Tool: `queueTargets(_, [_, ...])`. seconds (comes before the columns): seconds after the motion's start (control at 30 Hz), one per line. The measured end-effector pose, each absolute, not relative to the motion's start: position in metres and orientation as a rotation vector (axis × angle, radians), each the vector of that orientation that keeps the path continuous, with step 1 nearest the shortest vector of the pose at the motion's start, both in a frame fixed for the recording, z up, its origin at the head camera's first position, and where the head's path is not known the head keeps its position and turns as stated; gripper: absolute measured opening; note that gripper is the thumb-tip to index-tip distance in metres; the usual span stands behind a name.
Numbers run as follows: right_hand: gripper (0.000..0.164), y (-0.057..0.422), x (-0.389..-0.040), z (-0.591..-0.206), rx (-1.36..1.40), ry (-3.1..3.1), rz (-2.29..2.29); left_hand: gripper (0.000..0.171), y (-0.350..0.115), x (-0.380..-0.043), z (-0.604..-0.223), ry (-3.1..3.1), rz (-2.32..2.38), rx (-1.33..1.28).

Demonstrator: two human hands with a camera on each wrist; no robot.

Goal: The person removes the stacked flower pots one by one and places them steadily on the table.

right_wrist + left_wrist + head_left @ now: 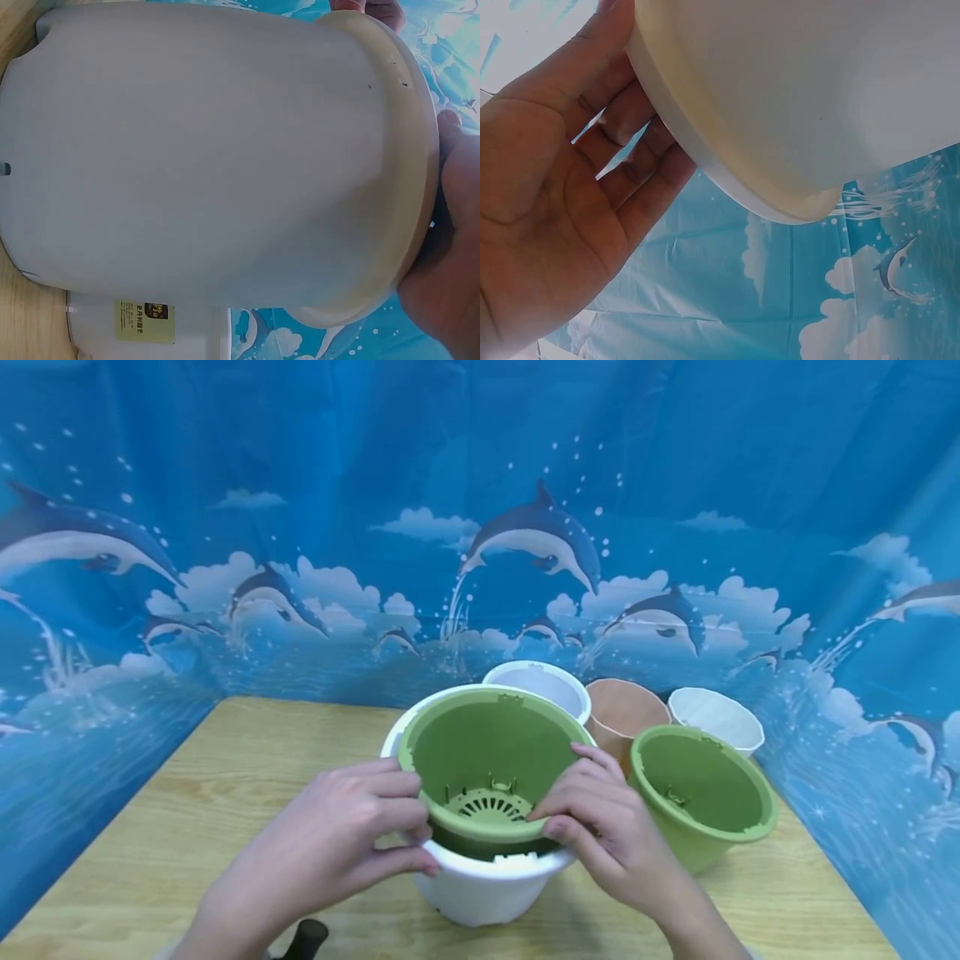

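Observation:
A green flowerpot (487, 743) with a slotted bottom sits tilted inside a larger white flowerpot (480, 893), its near rim standing above the white one. At the left side, my left hand (337, 835) grips the white pot's rim, thumb low at the outside and fingers along the edge; the left wrist view also shows these fingers at the white rim (705, 165). My right hand (607, 827) pinches the green pot's rim at the right front, thumb outside and a fingertip reaching inside. In the right wrist view the white pot's wall hides most of the green one.
Close on the right stands another green pot (705, 785). Behind are a terracotta-coloured pot (626, 710), a white faceted pot (716, 718) and a white-rimmed pot (540, 681). A black handle-like object (306, 938) lies at the wooden table's (225, 777) near edge. A dolphin-print curtain (337, 510) surrounds the table.

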State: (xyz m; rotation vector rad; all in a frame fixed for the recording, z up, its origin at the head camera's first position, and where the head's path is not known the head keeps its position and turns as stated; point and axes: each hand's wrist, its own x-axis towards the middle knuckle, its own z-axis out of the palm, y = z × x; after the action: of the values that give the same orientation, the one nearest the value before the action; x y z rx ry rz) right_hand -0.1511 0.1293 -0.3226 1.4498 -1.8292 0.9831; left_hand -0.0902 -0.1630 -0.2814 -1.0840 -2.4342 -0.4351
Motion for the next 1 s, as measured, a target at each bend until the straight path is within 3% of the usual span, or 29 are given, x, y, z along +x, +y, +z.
queueTargets(0.3, [0.016, 0.1265, -0.1503, -0.3209, 1.537, -1.76, 1.006, 0.023, -0.1636, -0.092, -0.2816, -2.429, -0.462, -1.098])
queueTargets(0.67, [0.026, 0.1271, -0.1526, -0.3209, 1.404, -1.708, 1.042, 0.021, -0.1636, -0.0925, -0.2838, -2.464, -0.454, -1.107])
queueTargets(0.83, [0.014, 0.1272, -0.152, -0.3213, 1.422, -1.717, 1.06, 0.02, -0.1643, -0.0929, -0.2846, -2.482, -0.469, -1.119])
queueTargets(1.0, [0.028, 0.127, -0.1514, -0.3222, 1.394, -1.741, 1.054, 0.021, -0.1646, -0.093, -0.2852, -2.513, -0.476, -1.116])
